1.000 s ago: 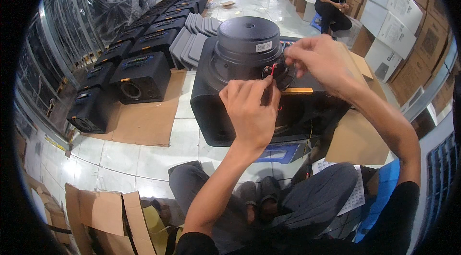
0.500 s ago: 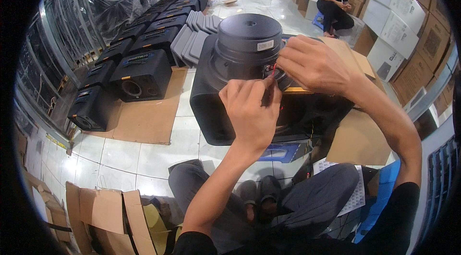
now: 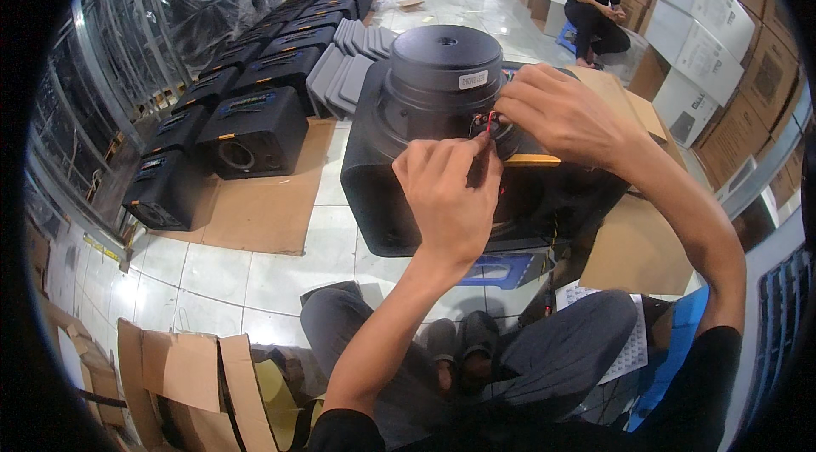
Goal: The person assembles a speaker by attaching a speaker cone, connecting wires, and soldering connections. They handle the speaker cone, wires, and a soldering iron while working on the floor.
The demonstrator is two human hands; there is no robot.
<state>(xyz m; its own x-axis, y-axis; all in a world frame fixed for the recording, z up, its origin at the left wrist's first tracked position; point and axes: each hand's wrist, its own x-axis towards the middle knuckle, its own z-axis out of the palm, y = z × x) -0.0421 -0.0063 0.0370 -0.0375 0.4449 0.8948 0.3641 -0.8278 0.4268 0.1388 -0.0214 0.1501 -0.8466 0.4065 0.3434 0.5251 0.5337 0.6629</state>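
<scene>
Right hand [image 3: 557,116], clear of terminal [image 3: 479,121] a second ago, now closes in beside left hand [image 3: 449,197]. Left pinches red wire [image 3: 492,118]; right's fingertips bunch there, cannot tell if gripping. Wire joining seems under way; fastening driver [image 3: 446,52] apparently left. Driver, just beyond hands, sits inverted on cabinet [image 3: 378,210]: round, black, pale-labelled.

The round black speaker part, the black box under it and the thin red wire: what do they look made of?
Round speaker part: probably black-painted metal; its top has a smooth, soft sheen.
Black box: perhaps wooden board with a matte dark coating; it reflects little, and the core is hidden.
Red wire: likely plastic-coated, judging by its bright colour; its inside can't be seen.
</scene>
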